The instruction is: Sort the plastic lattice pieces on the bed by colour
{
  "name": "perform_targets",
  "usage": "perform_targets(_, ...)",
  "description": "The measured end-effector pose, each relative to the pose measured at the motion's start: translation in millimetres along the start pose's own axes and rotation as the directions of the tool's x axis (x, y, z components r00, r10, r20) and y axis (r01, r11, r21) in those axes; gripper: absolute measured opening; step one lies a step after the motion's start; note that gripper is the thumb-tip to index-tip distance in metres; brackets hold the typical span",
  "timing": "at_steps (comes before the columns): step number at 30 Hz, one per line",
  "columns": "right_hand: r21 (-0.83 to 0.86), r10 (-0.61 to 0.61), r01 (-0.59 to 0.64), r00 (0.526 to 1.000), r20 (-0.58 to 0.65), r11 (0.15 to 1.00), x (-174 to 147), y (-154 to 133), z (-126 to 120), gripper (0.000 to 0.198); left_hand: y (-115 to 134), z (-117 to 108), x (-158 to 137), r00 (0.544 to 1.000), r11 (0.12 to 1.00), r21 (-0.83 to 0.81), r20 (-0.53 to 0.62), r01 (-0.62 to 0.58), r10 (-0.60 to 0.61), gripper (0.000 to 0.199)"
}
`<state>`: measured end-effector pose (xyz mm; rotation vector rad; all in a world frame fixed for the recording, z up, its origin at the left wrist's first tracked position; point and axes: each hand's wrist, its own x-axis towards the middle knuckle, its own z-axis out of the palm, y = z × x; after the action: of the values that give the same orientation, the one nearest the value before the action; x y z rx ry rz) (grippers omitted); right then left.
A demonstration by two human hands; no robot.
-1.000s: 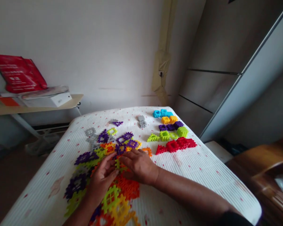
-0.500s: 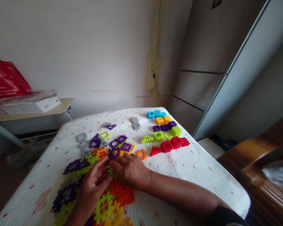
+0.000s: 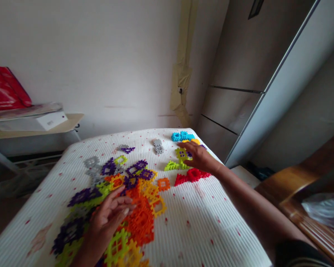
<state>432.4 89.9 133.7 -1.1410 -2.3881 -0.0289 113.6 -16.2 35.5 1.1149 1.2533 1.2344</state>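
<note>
My right hand (image 3: 199,155) is over the sorted rows at the table's right, with a lime green window-patterned building tile (image 3: 181,153) gripped between thumb and fingers. That tile is upright just above the lime green row (image 3: 172,165). Red pieces (image 3: 193,174) lie just nearer than the hand, which partly hides the purple and yellow rows. My left hand (image 3: 111,211) hovers over the mixed pile, its fingers apart and slightly curled, holding nothing. Around it are orange tiles (image 3: 141,218), purple tiles (image 3: 72,230) and a lime green tile (image 3: 118,244).
Blue pieces (image 3: 180,136) sit at the far right corner of the white quilted table cover (image 3: 189,237). Two grey tiles (image 3: 157,146) lie mid-table. A side table (image 3: 72,122) with a red bag (image 3: 8,89) stands left. A tall cabinet (image 3: 233,100) is at right.
My right hand has moved from the pile to the right-hand rows, carrying the lime green tile. My left hand stays over the pile, no longer beside the right one.
</note>
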Motion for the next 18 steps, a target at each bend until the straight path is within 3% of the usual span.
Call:
perform_targets(4, -0.268, 0.191, -0.140, 0.966, 0.172, 0.953, -7, 54, -24, 0.068, -3, -1, 2, 1.000, 1.000, 0.000, 0.000, 0.006, -0.006, 0.072)
perform_targets(8, -0.441, 0.314, -0.155, 0.895, 0.316, 0.884, -11, 76, -15, 0.073, -7, -4, 4, 1.000, 1.000, 0.023, -0.003, 0.003, -0.003, 0.071)
perform_targets(18, -0.457, 0.332, -0.073, 0.788, 0.517, 0.886, -2, 102, 21, 0.071, -9, -5, 5, 1.000, 0.999, 0.051, -0.003, 0.015, -0.014, 0.067)
